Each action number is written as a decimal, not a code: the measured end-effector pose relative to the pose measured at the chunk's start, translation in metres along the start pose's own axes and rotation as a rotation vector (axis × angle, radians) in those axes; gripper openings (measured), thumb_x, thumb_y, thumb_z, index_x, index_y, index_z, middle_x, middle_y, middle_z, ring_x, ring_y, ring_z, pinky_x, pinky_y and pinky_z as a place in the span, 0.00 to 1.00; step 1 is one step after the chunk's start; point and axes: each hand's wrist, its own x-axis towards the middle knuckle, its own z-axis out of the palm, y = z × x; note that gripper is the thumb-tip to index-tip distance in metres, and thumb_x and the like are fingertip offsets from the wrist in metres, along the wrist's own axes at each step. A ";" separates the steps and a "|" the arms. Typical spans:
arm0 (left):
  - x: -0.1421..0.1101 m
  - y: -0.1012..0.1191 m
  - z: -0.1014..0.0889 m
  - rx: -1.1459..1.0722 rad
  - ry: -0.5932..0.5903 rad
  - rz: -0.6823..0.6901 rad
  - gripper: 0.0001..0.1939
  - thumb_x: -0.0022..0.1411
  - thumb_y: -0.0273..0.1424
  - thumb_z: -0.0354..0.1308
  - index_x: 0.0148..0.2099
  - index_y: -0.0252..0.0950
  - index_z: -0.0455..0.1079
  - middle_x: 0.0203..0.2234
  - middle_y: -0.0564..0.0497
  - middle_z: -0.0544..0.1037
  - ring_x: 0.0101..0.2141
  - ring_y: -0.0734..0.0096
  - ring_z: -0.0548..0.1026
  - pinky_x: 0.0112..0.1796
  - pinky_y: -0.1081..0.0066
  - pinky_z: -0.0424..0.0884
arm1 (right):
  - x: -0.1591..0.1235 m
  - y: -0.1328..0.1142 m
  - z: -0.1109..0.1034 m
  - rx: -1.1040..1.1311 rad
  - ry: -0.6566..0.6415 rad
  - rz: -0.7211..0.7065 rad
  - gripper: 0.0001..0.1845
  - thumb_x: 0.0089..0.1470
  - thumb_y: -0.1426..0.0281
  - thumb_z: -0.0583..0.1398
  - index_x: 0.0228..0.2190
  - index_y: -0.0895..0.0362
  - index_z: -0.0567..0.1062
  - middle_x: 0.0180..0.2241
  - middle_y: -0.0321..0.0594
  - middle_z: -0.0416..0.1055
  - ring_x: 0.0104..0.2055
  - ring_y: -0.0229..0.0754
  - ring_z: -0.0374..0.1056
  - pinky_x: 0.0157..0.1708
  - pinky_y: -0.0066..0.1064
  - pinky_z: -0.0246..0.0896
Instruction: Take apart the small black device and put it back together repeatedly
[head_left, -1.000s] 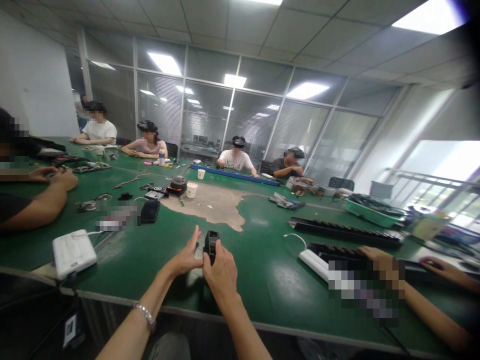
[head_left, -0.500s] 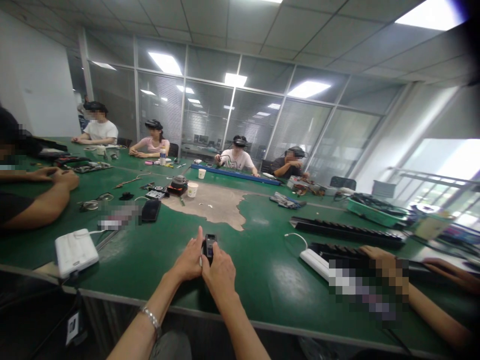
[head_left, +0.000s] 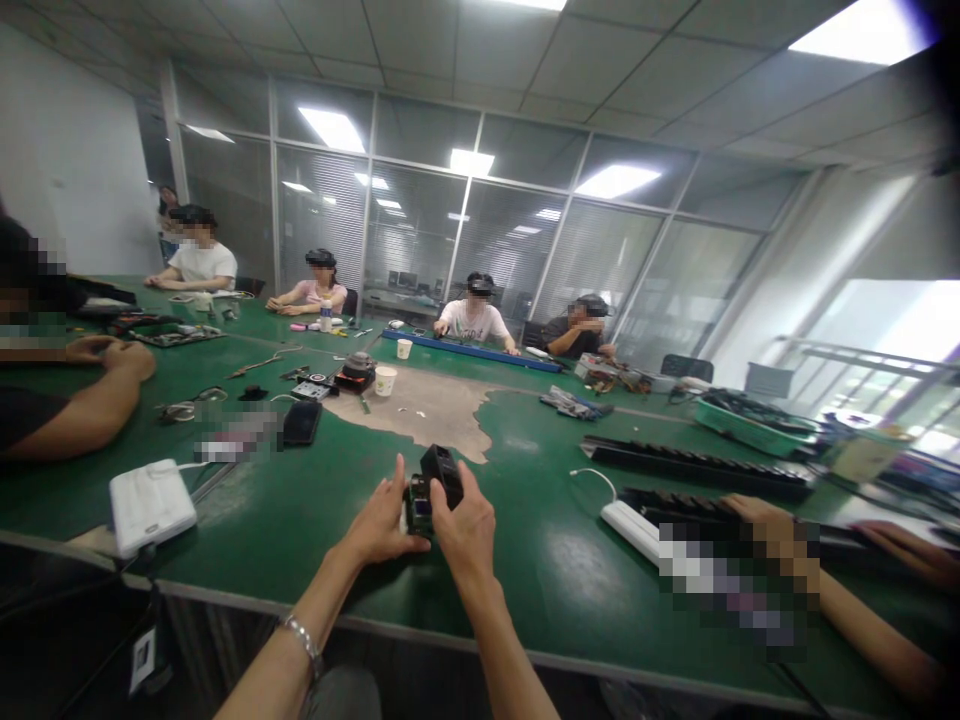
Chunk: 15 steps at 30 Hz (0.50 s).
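Near the front of the green table (head_left: 525, 560), my left hand (head_left: 379, 522) is closed around a small device with a green circuit board (head_left: 418, 508) and dark parts, its thumb below and index finger pointing up. Between the thumb and fingers of my right hand (head_left: 471, 515) is a black box-shaped cover (head_left: 442, 468). The cover is tilted and sits just above and to the right of the board. Whether the two pieces still touch cannot be made out. My fingers hide part of both.
A white power bank (head_left: 154, 505) and a black phone (head_left: 301, 423) lie at left. Paper cups (head_left: 385, 381) stand on the bare patch. At right are a white power strip (head_left: 630, 530), black slotted rails (head_left: 697, 465) and a co-worker's hand (head_left: 757, 515). Several people sit around.
My right hand has moved right and up, and the black cover has come away from the board, baring its green surface. My left hand has stayed nearly in place.
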 end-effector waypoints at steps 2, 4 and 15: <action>0.000 0.003 -0.001 0.045 0.003 -0.006 0.72 0.42 0.39 0.73 0.68 0.38 0.16 0.56 0.39 0.67 0.58 0.44 0.60 0.59 0.44 0.45 | 0.000 0.014 -0.004 0.001 0.020 0.008 0.29 0.58 0.61 0.54 0.58 0.62 0.64 0.51 0.51 0.70 0.50 0.50 0.68 0.49 0.35 0.60; -0.001 0.005 -0.002 0.082 0.009 -0.008 0.71 0.42 0.39 0.72 0.68 0.38 0.17 0.56 0.40 0.67 0.57 0.44 0.61 0.59 0.44 0.47 | -0.004 0.031 -0.004 -0.026 0.030 0.009 0.30 0.57 0.62 0.55 0.57 0.62 0.64 0.52 0.52 0.69 0.51 0.50 0.68 0.50 0.36 0.59; 0.001 0.005 -0.002 0.066 0.002 -0.022 0.70 0.42 0.38 0.71 0.68 0.38 0.19 0.54 0.42 0.68 0.53 0.48 0.65 0.57 0.49 0.51 | -0.032 0.073 0.013 -0.238 0.037 -0.051 0.31 0.57 0.61 0.55 0.56 0.69 0.65 0.53 0.59 0.66 0.53 0.54 0.64 0.51 0.39 0.57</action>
